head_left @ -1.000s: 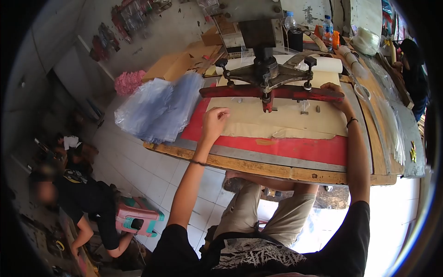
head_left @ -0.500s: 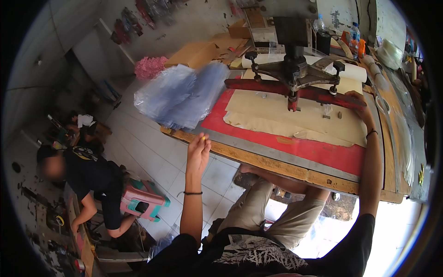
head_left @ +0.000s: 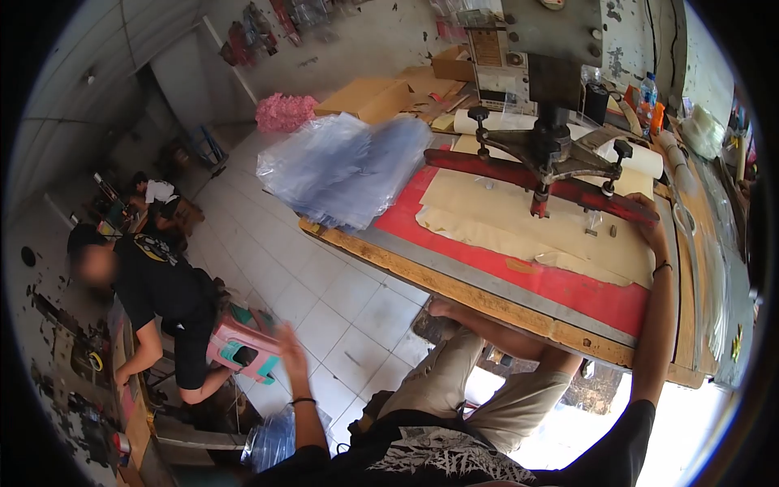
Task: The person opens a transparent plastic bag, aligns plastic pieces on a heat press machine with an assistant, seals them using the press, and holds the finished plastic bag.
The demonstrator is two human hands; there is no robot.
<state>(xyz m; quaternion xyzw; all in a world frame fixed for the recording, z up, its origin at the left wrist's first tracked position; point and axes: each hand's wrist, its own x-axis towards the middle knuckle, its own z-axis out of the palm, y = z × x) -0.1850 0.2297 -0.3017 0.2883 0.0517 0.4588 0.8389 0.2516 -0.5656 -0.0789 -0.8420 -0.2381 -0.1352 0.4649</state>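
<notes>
My left hand (head_left: 292, 357) is off the table, low on the left above the tiled floor, and smeared by motion. Its fingers cannot be read clearly. My right hand (head_left: 647, 217) is at the right end of the red press bar (head_left: 584, 192), its fingers partly behind the bar. Under the press head (head_left: 553, 146) lies a tan sheet (head_left: 519, 219) with torn edges, on a red sheet (head_left: 487, 258). Small metal pieces (head_left: 613, 231) rest on the tan sheet. A pile of clear plastic sheets (head_left: 345, 170) lies at the table's left end.
A co-worker in black (head_left: 162, 284) bends beside a pink and green stool (head_left: 243, 345); another person (head_left: 162, 199) sits farther back. A cardboard box (head_left: 365, 99), pink material (head_left: 284, 112) and bottles (head_left: 647, 91) stand behind. Clear plastic (head_left: 280, 438) lies low near my left arm.
My left hand has moved from over the tan sheet, past the table edge, down and left. The view has turned left. My right hand stays at the bar's end.
</notes>
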